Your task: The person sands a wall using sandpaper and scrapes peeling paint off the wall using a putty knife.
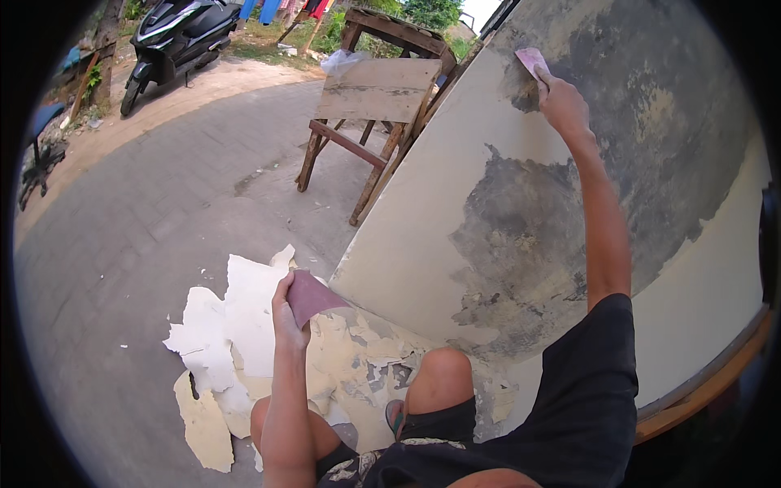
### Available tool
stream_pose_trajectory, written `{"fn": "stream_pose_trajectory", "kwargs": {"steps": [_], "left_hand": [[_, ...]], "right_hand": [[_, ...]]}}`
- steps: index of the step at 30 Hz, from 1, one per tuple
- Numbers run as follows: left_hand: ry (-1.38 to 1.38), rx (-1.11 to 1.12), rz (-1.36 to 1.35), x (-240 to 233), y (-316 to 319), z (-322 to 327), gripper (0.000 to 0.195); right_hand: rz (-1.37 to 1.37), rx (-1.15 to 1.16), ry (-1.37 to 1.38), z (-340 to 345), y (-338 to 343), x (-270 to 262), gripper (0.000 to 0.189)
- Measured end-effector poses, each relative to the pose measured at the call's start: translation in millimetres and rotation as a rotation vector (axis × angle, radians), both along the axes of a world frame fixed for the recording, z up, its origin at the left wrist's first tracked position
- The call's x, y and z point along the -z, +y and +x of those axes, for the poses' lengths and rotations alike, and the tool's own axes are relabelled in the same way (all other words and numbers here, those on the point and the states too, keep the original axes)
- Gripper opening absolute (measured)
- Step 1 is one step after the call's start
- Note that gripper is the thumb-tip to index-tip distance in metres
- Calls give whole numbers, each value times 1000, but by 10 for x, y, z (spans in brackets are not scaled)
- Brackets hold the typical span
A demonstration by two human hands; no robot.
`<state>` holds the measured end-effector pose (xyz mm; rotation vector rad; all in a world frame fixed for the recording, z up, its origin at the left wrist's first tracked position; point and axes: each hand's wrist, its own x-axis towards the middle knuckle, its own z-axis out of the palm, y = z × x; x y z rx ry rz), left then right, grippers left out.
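Observation:
My right hand point(562, 104) presses a small pinkish piece of sandpaper point(529, 58) against the upper part of a wall point(421, 213). Cream paint covers some of that wall; large grey, mottled patches of bare plaster point(518, 226) show where the paint is gone. In my left hand point(288, 314), down near the wall's lower corner, is a curved maroon sheet of sandpaper point(314, 296). Beneath it, peeled paint sheets point(250, 311), white and cream, lie heaped on the ground between the wall and my knees.
A worn wooden chair-like frame point(378, 91) with a plastic bag point(343, 62) on it stands beside the wall's edge. Grey paving point(140, 201) stretches to the left. A black motor scooter point(180, 43) is parked beyond. Wood trim point(708, 384) borders the wall at lower right.

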<state>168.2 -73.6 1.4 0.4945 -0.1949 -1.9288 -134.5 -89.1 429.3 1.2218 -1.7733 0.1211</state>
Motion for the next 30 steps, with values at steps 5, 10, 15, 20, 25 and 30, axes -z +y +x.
{"fn": "stream_pose_trajectory", "kwargs": {"steps": [5,10,15,20,25,30], "left_hand": [[-31,-41,14,39,21,0,33],[6,-47,-11,44,-25,65,32],[-11,0,-3,70,-20,-39,32],[20,7,-2,68,-35,-30,32],[21,-14,8,-7,11,82,32],[56,-4,-2,59,-2,36,32]], "right_hand": [[-40,32,-27,206,-300,-375,37],[24,106,-10,196,-69,-54,37],[30,94,-4,270,-154,-173,37],[-1,119,-50,247,-283,-140,38],[27,108,-79,433,-164,-100,38],[4,53,-101,343,-231,-78,38]]}}
